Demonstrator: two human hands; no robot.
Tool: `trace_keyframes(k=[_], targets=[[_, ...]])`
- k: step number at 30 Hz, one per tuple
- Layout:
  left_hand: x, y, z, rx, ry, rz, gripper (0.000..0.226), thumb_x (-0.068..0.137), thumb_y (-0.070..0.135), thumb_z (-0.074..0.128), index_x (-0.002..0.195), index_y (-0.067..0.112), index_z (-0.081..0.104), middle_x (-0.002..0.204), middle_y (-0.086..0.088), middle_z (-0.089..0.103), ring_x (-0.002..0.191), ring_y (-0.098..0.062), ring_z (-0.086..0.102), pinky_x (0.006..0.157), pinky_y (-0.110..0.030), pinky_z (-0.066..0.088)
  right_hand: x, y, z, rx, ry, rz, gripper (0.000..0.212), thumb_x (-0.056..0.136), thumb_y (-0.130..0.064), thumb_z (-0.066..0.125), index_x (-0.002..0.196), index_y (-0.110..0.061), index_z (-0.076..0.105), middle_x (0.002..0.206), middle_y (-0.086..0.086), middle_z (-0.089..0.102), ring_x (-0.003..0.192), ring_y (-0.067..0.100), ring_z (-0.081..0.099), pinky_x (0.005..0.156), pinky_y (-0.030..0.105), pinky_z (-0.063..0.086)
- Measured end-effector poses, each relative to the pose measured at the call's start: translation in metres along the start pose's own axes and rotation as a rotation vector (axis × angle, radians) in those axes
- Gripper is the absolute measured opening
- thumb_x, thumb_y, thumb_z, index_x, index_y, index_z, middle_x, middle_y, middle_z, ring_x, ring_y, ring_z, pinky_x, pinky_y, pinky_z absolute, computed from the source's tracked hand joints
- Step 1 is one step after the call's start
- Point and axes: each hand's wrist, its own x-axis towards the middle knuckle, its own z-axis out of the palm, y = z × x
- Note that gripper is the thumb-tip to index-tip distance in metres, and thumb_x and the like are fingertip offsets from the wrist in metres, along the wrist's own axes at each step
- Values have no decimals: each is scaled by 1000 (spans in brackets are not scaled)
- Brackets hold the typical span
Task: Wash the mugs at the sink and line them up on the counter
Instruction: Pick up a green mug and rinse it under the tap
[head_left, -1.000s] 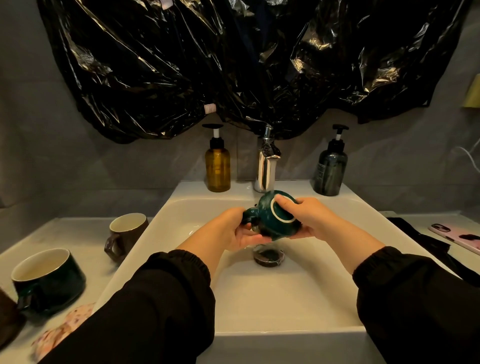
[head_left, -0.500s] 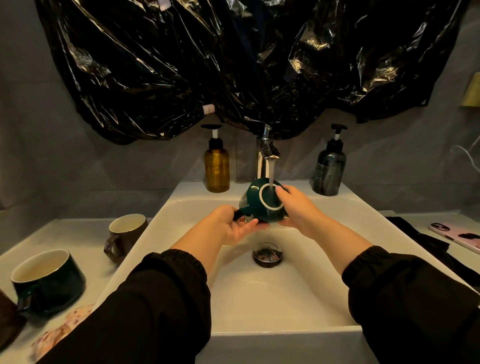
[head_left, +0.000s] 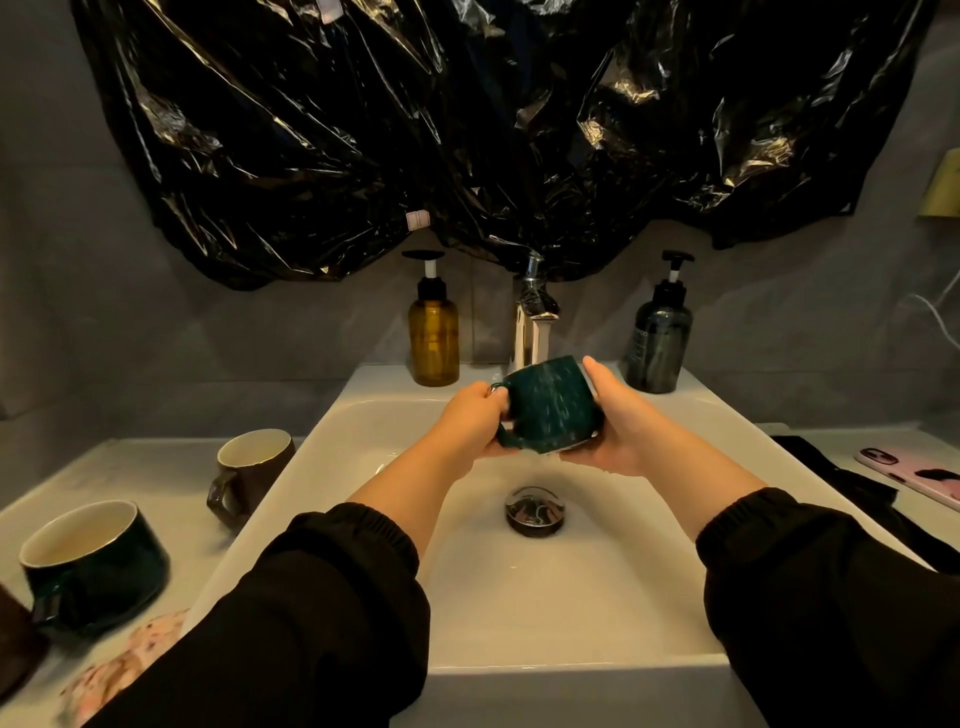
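My left fingers (head_left: 492, 399) are curled tight onto the handle (head_left: 503, 437) of the green mug (head_left: 550, 408), pinching it at the mug's left side. My right hand (head_left: 618, 431) cradles the other side: palm under the lower edge, fingers wrapped up along the right wall and round the back, one fingertip showing above the top edge. My left hand (head_left: 470, 423) is level with it, so I hold the mug between the two.

The mug's long axis stands nearly upright, leaning a little, with the narrower end up and the wider end down. The handle points left. I can't tell whether the mouth faces up or down; a pale edge shows at the bottom right.

It hangs right under the faucet (head_left: 532, 332), streaked with water, above the sink (head_left: 571, 597) and behind the drain (head_left: 535, 510).

On the counter (head_left: 130, 478) to my left stand a brown mug (head_left: 249, 467), just beside the sink, and a dark mug (head_left: 98, 566) nearer me, both mouth up. An amber bottle (head_left: 434, 338) and a dark bottle (head_left: 657, 343) flank the faucet.
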Motion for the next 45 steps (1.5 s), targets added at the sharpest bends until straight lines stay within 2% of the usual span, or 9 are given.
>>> trace_keyframes(k=[2,7,14,20,26,32,38,41,45], targets=[[2,-3,0,221,-14,164,16,102,18,35,93,16,48,112,-10,55,103,-24,57,82,-36,54,0,-3,-7,-19,14,38,59,87,-63,50,123,-16,47,122,16,56,104,39,58,84,50,50],[6,-7,-4,498,-42,358,9,100,22,42,97,18,49,100,-4,57,96,-17,57,70,-22,50,-4,-5,-15,-39,45,62,61,82,-49,67,129,-17,43,122,17,51,105,44,57,76,54,56],[6,0,-11,401,-89,171,25,95,34,51,91,12,62,88,-5,61,87,-17,59,70,-27,56,-9,-1,-2,-177,108,-139,32,92,-37,57,116,-23,39,99,5,50,99,30,51,79,48,53],[1,-1,-12,182,-139,7,27,98,24,47,79,7,55,88,-11,60,89,-21,60,81,-33,53,-7,3,7,-246,66,-180,32,96,-49,46,119,-28,42,116,7,52,105,27,53,71,40,54],[1,2,-5,71,-51,-2,29,98,23,48,74,7,52,77,-9,59,79,-18,59,80,-33,54,-5,-1,13,-273,107,-303,34,102,-46,28,123,-24,43,113,3,48,104,19,45,91,38,43],[-1,5,-6,31,-41,-48,29,98,23,48,74,7,51,77,-9,59,79,-19,59,83,-37,53,1,-45,17,-803,309,-751,44,103,-28,33,144,-13,36,148,4,39,133,20,38,107,33,30],[-6,6,-11,-113,-124,-112,34,99,26,46,69,9,48,73,-8,59,75,-18,59,78,-34,54,6,-98,69,-1051,167,-900,53,102,-26,38,152,-16,20,156,6,27,140,22,30,109,29,27],[-3,10,-5,30,-83,-38,31,98,24,48,72,8,51,74,-8,61,75,-18,61,81,-36,55,12,-105,82,-1213,172,-946,51,102,-23,40,150,-14,27,153,6,33,140,23,31,108,28,27],[2,8,-4,314,-4,133,21,96,23,52,97,6,65,77,-6,64,75,-16,63,79,-31,55,17,-103,77,-1214,219,-983,46,101,-20,40,147,-19,34,149,3,40,137,22,36,106,27,30]])
